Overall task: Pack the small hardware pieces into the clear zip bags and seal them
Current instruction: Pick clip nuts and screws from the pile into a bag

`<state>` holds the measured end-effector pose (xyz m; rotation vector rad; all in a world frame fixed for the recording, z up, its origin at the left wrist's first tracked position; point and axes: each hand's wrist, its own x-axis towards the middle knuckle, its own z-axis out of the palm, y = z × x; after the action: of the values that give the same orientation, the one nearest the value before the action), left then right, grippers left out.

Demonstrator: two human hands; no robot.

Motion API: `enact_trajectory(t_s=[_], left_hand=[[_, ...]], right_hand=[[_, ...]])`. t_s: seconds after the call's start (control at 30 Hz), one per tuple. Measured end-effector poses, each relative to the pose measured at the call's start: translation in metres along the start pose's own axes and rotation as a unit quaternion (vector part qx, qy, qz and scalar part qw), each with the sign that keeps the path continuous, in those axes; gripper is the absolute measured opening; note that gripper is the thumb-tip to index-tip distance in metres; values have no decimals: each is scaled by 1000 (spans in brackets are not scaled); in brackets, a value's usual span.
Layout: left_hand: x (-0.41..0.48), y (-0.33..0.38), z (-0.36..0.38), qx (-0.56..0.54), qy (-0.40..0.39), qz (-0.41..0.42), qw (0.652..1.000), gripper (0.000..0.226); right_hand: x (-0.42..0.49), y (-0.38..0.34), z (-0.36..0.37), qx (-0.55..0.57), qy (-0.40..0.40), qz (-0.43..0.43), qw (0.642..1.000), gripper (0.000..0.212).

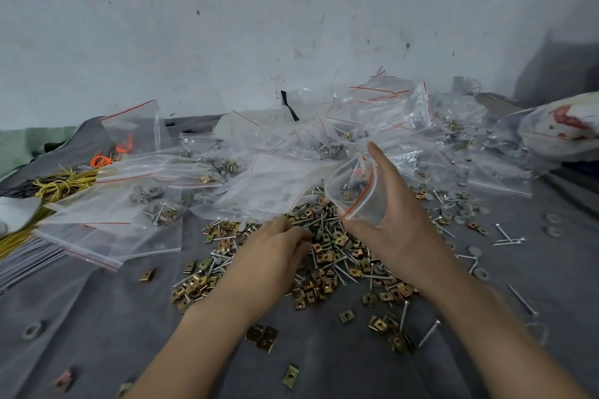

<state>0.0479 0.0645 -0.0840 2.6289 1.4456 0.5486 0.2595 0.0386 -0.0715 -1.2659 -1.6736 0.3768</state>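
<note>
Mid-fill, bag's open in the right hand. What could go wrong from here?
The zip bag in the right hand is tilted with its open mouth sideways; pieces already inside could slide out.
The left hand works in the pile of nails and clip nuts; points may prick it or pierce the thin bag.
Other bags lie against the pile, so loose pieces could slip under them.

Near left: grey cloth (97, 317) mostly bare, a few stray clips; open passage.
Centre: hardware pile (327, 256) dense, no bare patch.
Above centre: open zip bag (353, 191), held in the right grip (392, 223), occupies the air over the pile's far side.
Rear: heap of zip bags (356, 126) runs to the wall (291, 10); blocked.
Left: filled bags (113, 220) and yellow wire (61, 185) overlap; blocked.
Right: scattered nails (505, 236), cloth visible between; white bundle (564, 126) closes the far corner.
</note>
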Motion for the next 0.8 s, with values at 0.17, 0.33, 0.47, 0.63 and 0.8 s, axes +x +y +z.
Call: enact_trajectory(t_s=[0.17, 0.33, 0.47, 0.63, 0.8], left_hand=[[10, 12, 10, 42, 1, -12, 999, 38], [16, 12, 14, 54, -7, -26, 998, 34], [13, 10, 13, 42, 1, -7, 999, 24], [11, 8, 4, -114, 42, -31, 992, 15], [16, 5, -12, -495, 64, -182, 847, 19]], right_hand=[[1, -1, 1, -1, 2, -1, 1000, 96], [0, 0, 0, -1, 2, 0, 1000, 97], [0, 0, -1, -5, 3, -2, 1000, 96], [-1, -1, -2, -10, 2, -1, 1000, 96], [-1, -4, 0, -25, 2, 0, 1000, 96]])
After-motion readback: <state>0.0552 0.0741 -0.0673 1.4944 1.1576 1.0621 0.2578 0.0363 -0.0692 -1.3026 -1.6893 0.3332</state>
